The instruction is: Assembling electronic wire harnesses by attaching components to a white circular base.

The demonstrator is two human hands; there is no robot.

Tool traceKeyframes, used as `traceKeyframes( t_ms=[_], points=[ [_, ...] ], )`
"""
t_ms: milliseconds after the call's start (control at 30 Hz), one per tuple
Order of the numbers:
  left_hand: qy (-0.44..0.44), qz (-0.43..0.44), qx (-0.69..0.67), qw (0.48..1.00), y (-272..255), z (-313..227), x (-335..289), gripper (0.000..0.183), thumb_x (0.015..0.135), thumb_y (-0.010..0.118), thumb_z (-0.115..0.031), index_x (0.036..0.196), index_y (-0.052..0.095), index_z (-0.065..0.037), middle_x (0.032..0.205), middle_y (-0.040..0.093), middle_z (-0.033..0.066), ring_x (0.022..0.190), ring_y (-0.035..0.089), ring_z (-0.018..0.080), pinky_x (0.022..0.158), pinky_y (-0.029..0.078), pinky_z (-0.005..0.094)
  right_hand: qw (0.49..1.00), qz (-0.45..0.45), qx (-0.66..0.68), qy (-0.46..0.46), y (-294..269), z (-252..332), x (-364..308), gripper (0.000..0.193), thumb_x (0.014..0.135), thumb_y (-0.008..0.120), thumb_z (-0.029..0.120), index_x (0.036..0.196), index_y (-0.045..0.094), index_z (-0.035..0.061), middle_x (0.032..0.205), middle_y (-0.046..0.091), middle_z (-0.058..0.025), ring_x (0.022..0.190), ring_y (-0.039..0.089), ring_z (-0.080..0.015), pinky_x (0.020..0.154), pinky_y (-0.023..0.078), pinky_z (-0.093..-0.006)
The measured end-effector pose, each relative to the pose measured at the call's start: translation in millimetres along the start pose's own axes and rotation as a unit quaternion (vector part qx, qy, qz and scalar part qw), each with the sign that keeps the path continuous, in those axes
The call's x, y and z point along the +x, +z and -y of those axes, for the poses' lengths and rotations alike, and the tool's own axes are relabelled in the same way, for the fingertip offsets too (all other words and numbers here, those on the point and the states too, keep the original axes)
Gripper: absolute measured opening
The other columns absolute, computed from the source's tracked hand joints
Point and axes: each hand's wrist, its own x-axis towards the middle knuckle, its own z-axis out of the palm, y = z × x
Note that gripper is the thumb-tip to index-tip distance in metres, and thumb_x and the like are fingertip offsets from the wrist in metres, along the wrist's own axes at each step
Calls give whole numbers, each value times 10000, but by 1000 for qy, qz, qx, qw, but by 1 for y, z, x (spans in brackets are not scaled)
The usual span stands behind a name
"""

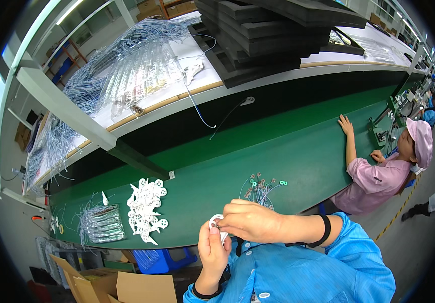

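Close to my body, over the bench's front edge, my left hand (213,255) is closed around a white plastic housing (217,218) with a rounded, ring-like end. My right hand (252,221) bends in from the right, its fingertips pinched on the same housing. A small dark or metallic bit shows inside the ring between the fingers, too small to name. Just beyond my right hand lies a bunch of thin wires (261,191) with small copper-coloured and green ends. Left of my hands, white plastic housings (145,209) are heaped on the green bench (202,192).
Wires in clear plastic bags (104,224) lie at the left. Above the bench, a shelf (167,102) holds wire bundles (121,50) and stacked black foam trays (263,38). A co-worker in pink (379,177) sits at the right. An open cardboard box (144,288) stands below.
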Motion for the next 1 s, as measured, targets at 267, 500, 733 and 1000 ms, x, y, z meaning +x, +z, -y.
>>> traceKeyframes(
  t_ms=[267, 500, 733, 1000],
  points=[
    [-4, -15, 9, 1000, -1, -2, -1, 290, 969, 337, -138, 1161, 470, 34, 638, 504, 17, 447, 403, 38, 385, 309, 176, 998, 35, -55, -21, 4, -1, 1, 121, 794, 626, 85, 896, 608, 22, 801, 493, -70, 754, 487, -237, 699, 438, -329],
    [9, -25, 22, 999, -5, 5, -1, 288, 951, 340, -136, 1138, 485, 29, 644, 509, 30, 414, 391, 48, 347, 287, 190, 995, 49, -71, -40, 6, -1, 5, 114, 778, 620, 63, 884, 608, 22, 801, 495, -68, 760, 492, -232, 708, 439, -317],
    [-38, -14, 2, 999, -4, 1, 1, 280, 950, 340, -145, 1125, 489, 16, 551, 475, 19, 403, 389, 55, 360, 299, 192, 998, 47, -28, 4, 5, -5, 2, 132, 762, 636, 64, 887, 636, 21, 809, 505, -69, 781, 498, -232, 718, 444, -319],
    [-47, 23, -37, 998, -7, -7, 1, 324, 958, 292, -193, 1143, 458, 15, 531, 481, 54, 368, 374, 77, 337, 290, 204, 989, 68, 63, 116, -8, 5, 5, 172, 814, 638, 134, 946, 632, 23, 877, 493, -118, 881, 500, -280, 779, 433, -360]
  ],
)
